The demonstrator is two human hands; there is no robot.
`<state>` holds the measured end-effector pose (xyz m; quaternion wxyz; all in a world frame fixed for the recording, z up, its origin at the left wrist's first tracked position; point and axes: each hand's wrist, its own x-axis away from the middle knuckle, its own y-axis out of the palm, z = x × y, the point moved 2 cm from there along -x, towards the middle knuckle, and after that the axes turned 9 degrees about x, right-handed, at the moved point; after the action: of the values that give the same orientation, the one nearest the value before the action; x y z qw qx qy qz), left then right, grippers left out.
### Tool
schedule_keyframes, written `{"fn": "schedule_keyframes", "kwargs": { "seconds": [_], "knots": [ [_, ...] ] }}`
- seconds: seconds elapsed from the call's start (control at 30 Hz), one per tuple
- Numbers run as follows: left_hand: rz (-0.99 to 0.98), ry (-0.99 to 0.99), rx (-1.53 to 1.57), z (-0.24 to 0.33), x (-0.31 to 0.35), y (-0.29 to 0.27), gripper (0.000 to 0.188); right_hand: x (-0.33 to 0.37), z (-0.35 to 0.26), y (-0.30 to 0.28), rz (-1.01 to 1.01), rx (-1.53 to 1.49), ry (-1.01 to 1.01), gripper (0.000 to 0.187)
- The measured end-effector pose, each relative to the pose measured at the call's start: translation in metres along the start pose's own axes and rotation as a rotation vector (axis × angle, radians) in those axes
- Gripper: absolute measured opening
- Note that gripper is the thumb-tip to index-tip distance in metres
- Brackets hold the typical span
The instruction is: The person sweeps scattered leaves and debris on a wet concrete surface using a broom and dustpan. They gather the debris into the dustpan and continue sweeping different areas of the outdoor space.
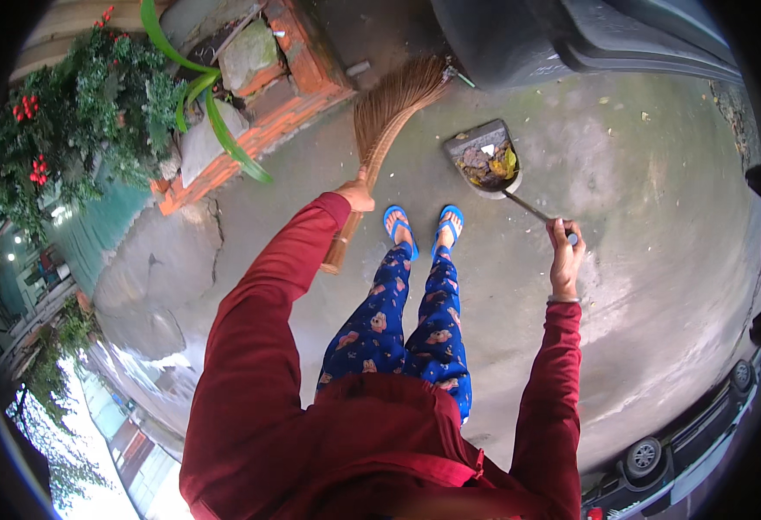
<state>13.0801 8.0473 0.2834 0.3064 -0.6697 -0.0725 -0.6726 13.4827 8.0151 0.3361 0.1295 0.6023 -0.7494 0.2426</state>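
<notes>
My left hand (359,192) is closed round the handle of a brown straw broom (385,117). The broom's bristles fan out up and to the right, over the ground near the corner of a brick border. In my right hand (564,251) is the thin handle of a dustpan (487,132), held by its end. Dry brown and yellow leaves (495,165) and a small white scrap lie in the pan. The pan is ahead of my feet and to the right of the broom, apart from the bristles.
A brick border (263,130) with stones and a long-leaved plant (224,121) runs at the upper left. Beside it is a bush with red berries (94,104). A large dark grey object (519,43) stands at the top. Parked cars (658,459) show at the lower right.
</notes>
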Motion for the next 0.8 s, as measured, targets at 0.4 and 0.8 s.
{"fn": "schedule_keyframes", "kwargs": {
  "seconds": [0.4, 0.8],
  "knots": [
    [-0.253, 0.161, 0.105, -0.023, 0.053, 0.075, 0.096, -0.025, 0.032, -0.004, 0.009, -0.101, 0.041, 0.019],
    [-0.224, 0.113, 0.111, -0.051, 0.150, 0.013, 0.089, -0.028, 0.042, -0.003, 0.075, 0.151, -0.071, 0.023]
  ]
}}
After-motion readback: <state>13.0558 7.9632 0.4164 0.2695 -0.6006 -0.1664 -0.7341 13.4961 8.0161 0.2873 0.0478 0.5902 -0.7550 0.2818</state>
